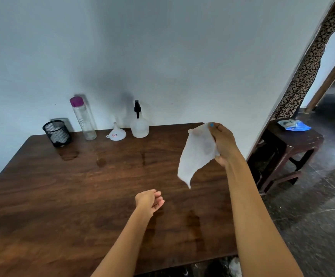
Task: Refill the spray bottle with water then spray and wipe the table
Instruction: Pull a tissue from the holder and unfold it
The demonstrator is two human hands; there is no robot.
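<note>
Right hand: right hand (223,143) raised above the far right part of the table, fingers and thumb curled round the top of a white wipe (196,154); grip firm, blue-painted thumbnail visible.
Wipe: hangs free in the air below the right hand, lower corner pointing down, not touching the table.
Left hand: left hand (149,199) held low over the middle of the table, fingers loosely curled, palm turned inward, nothing in it; cannot tell whether it touches the wood.
Table: dark wooden table (62,196); faint wet-looking patches near the back row and near the front edge.
Spray bottle: spray bottle (139,123) upright at the back edge against the wall, translucent body, black trigger head on; well apart from both hands.
Funnel: white funnel (116,133) upside down, spout up, just left of the spray bottle.
Water bottle: tall clear water bottle (83,118) with purple cap, left of the funnel, upright.
Mesh cup: black mesh cup (57,133) at far left of the row, something white inside.
Side stool: dark side stool (294,140) right of the table, blue-and-white packet (294,125) lying on it.
</note>
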